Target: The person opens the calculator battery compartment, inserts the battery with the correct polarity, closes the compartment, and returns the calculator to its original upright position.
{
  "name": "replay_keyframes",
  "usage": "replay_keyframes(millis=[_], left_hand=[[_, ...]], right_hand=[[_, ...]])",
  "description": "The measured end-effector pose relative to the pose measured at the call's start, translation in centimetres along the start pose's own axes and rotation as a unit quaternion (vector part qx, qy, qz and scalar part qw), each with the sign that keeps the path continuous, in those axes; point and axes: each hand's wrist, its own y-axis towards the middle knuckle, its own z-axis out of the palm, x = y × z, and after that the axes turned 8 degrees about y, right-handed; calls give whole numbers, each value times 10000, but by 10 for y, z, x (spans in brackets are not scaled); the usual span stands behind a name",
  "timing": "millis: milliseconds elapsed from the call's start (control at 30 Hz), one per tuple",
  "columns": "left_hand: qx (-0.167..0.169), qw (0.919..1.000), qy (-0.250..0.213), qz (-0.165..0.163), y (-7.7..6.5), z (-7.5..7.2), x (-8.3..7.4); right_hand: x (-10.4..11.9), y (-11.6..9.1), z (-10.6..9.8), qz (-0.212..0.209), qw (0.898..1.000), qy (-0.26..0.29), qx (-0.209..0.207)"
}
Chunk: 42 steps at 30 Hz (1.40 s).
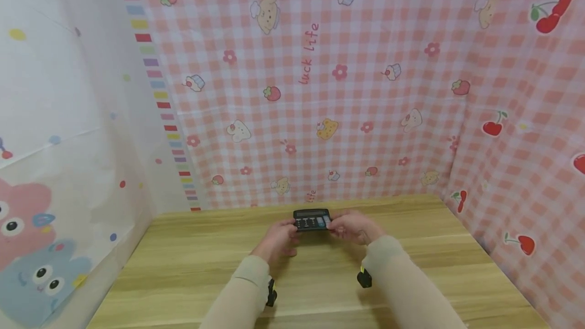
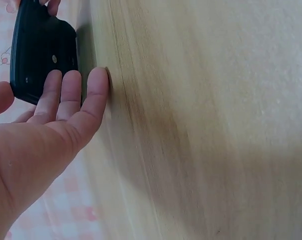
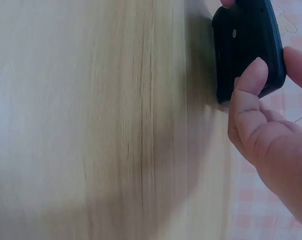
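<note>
A black calculator (image 1: 307, 221) with a display strip along its top and rows of keys is held between both hands, close over the table. At its left end my left hand (image 1: 280, 237) grips it, the thumb at the edge and fingertips against the underside. My right hand (image 1: 355, 226) pinches the right end the same way. The left wrist view shows the dark back of the calculator (image 2: 38, 47) tilted up from the wood, with a small round screw-like spot. From the right wrist view, its back (image 3: 241, 50) meets the curled fingers (image 3: 251, 82).
The wooden table (image 1: 315, 288) runs back to a pink checked cloth (image 1: 292, 116) with fruit and cake prints. A white printed cloth (image 1: 59, 90) hangs at the left, and the checked cloth continues along the right side. Small black devices (image 1: 364, 277) sit at both wrists.
</note>
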Motion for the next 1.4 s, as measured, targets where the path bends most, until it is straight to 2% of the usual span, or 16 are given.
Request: replay_keyframes(millis=[133, 433, 567, 733, 933, 1233, 1400], left_hand=[[-62, 9999, 76, -28, 2, 1, 2], [-178, 9995, 244, -42, 1, 7, 3], [-240, 9992, 321, -6, 0, 8, 6], [-475, 9981, 389, 99, 1, 12, 10], [-783, 9948, 624, 198, 2, 16, 11], [-743, 9926, 934, 200, 3, 15, 12], [-687, 9923, 1018, 166, 4, 14, 12]], right_hand=[[-4, 1, 1, -86, 9998, -85, -138], [-10, -1, 3, -190, 9992, -341, -75], [-13, -1, 3, -162, 9979, -584, -224], [-15, -2, 3, -114, 9943, -935, -505], [-16, -5, 4, -117, 9920, -1088, -625], [-14, -6, 4, 85, 9884, -1265, -838], [-15, -5, 5, 49, 9889, -1236, -828]])
